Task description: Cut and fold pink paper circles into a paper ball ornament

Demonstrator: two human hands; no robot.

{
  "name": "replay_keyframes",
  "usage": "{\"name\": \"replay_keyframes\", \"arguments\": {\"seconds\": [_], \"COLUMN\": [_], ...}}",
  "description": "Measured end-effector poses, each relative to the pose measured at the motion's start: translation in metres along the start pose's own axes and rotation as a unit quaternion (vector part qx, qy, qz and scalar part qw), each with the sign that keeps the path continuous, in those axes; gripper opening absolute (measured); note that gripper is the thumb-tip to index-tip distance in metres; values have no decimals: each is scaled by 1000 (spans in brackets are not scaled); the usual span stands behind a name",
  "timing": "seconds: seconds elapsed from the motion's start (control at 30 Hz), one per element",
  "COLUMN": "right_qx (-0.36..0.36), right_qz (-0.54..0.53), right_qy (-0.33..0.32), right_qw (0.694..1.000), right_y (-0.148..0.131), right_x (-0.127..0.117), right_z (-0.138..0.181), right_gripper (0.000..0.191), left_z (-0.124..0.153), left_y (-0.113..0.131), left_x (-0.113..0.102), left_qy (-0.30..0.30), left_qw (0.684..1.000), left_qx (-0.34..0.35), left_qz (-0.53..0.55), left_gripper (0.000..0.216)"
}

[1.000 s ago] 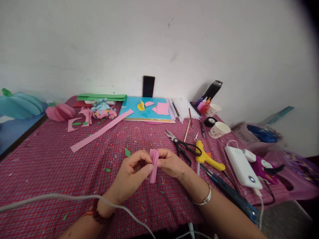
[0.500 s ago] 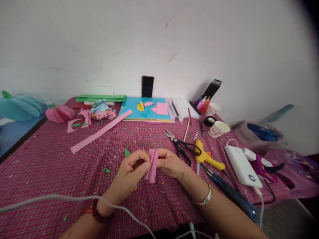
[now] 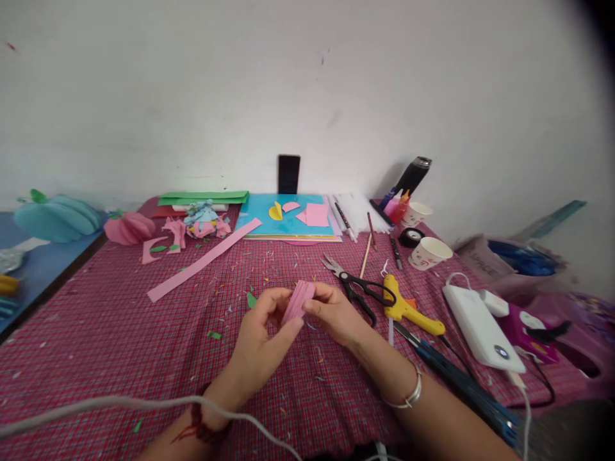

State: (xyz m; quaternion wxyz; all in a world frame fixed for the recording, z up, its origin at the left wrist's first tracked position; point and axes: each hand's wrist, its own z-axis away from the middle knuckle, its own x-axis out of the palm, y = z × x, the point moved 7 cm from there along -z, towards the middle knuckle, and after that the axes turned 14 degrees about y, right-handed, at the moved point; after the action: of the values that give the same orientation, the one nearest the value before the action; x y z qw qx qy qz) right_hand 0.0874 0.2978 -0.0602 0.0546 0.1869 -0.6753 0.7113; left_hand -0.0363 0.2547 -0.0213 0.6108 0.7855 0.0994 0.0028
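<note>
Both hands pinch pleated pink paper — long axis tilting up-right.

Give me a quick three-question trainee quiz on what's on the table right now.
1. True or false: both hands pinch the folded pink paper.
2. What lies closest to the right hand? A) black scissors B) paper cup C) black phone
3. What colour is the glue gun beside the scissors?

Key
1. True: left hand and right hand grip it from either side, above the red checked cloth.
2. A
3. Yellow
</note>
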Motion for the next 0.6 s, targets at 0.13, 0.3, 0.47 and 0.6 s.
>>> {"name": "replay_keyframes", "arguments": {"seconds": [0.13,0.3,0.47,0.6], "right_qx": [-121,-233,-255,-243], "right_qz": [158,310,331,307], "right_qy": [-20,-18,26,55], "right_qw": [980,922,908,919], "right_y": [-15,-31,-30,-20], "right_x": [4,13,11,10], "right_z": [3,11,13,11], "right_gripper": [23,17,16,36], "left_z": [-3,-10,-16,-20], "left_y": [2,5,-5,-21], "left_x": [-3,-9,-5,1], "left_qy": [40,59,20,11], "left_qw": [987,983,990,989], "left_qx": [69,109,91,81], "left_qz": [-137,-136,-110,-126], "left_gripper": [4,8,9,12]}}
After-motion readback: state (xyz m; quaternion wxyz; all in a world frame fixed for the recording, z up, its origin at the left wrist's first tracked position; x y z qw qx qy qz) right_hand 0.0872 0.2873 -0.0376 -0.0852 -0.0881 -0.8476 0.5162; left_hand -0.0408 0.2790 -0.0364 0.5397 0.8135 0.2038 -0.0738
